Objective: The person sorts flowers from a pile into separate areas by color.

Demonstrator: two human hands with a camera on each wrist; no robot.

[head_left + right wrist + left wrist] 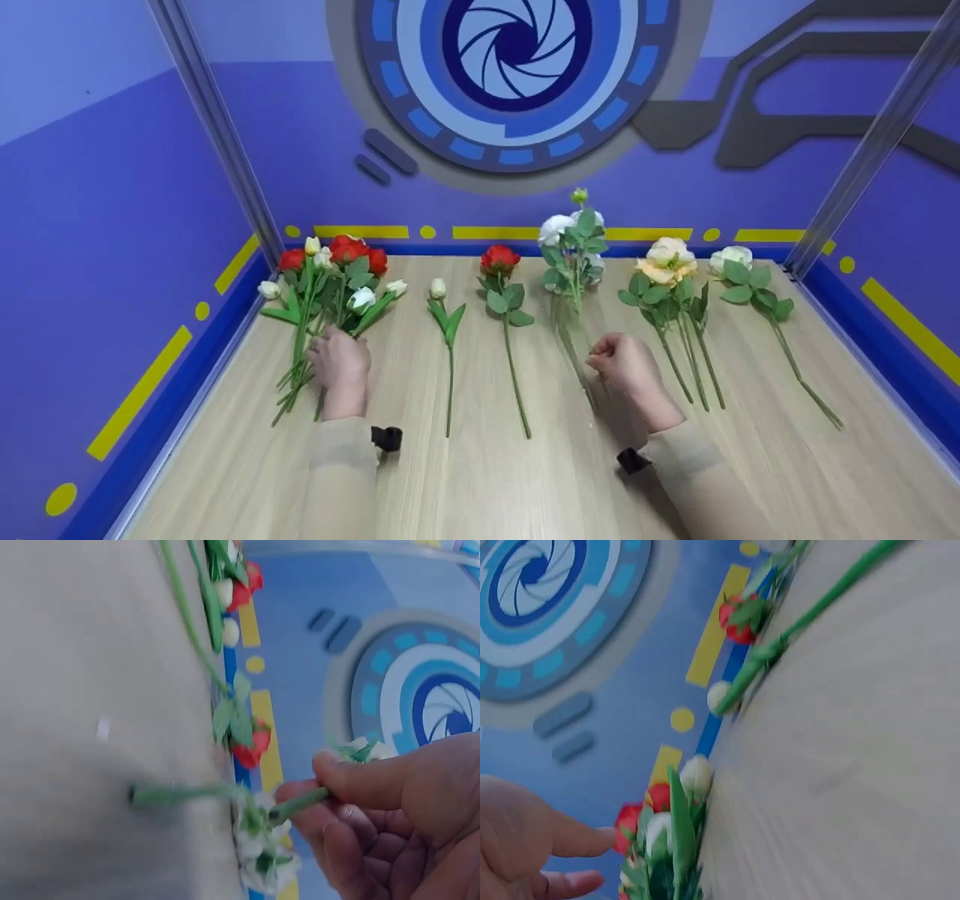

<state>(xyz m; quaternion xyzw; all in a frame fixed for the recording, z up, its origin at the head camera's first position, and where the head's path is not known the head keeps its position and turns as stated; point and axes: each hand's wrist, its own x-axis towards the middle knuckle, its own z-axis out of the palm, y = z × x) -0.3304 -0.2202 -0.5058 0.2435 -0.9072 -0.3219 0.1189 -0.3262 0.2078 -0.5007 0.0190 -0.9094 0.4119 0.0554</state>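
My right hand (626, 367) pinches the lower stem of a white flower (589, 217) between thumb and fingers, raised a little off the table. The cut stem end (300, 804) sticks out past the fingertips in the right wrist view. Another white flower (259, 840) lies beside it, its stem (172, 795) on the tabletop. My left hand (341, 367) is over the stems of a bunch of red roses (349, 249) and white tulips (313, 246) at the left. Its thumb and finger stand apart, and no stem shows between them in the left wrist view.
Between the hands lie a single white tulip (438, 289) and a single red rose (500, 261). Right of my right hand are peach flowers (667, 262) and a lone white rose (731, 260). Purple panels (270, 150) border the wooden table (480, 487).
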